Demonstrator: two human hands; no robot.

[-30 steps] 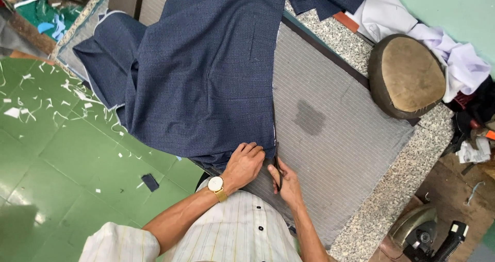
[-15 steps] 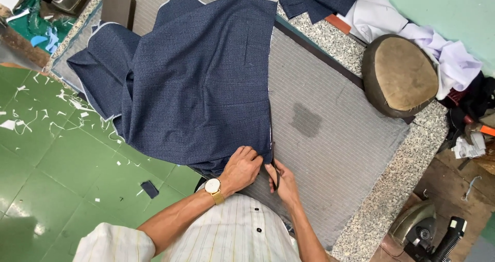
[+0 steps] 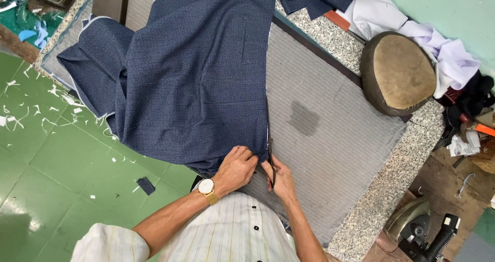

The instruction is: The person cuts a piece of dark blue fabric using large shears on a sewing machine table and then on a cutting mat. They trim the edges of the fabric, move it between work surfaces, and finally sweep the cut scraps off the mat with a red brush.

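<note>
The left hand point(image 3: 236, 168) presses flat on the navy cloth point(image 3: 196, 76) to steady its near edge, while beside it the right hand point(image 3: 281, 177) grips scissors point(image 3: 270, 161) along that edge.

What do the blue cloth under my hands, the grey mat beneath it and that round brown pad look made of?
Blue cloth: woven suiting, matte, perhaps wool blend; fine speckled weave, soft folds, pale raw edge. Grey mat: thin-striped fabric cover, matte, with one darker patch. Round brown pad: worn tan cloth or suede-like top, scuffed, darker rim; exact material unclear.
</note>
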